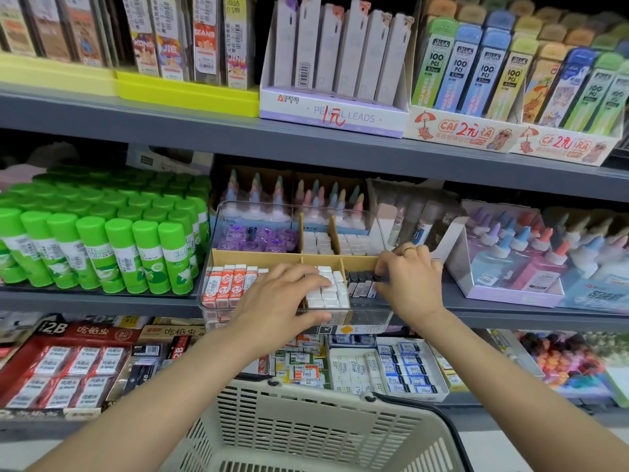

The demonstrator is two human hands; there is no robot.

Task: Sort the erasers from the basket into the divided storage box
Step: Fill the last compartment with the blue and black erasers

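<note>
The right hand point(410, 277) is pinching a dark eraser point(381, 277) over the divided storage box's point(367, 315) front-right compartment (directly beneath its fingertips); the left hand point(289, 294) is resting flat-fingered on white erasers point(332, 294).

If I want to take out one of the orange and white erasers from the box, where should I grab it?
Grab the top end of an orange and white eraser, pinching its two flat faces, coming straight down from above. They stand upright, packed side by side in the front left compartment of the divided storage box, so only their tops are free.
</note>
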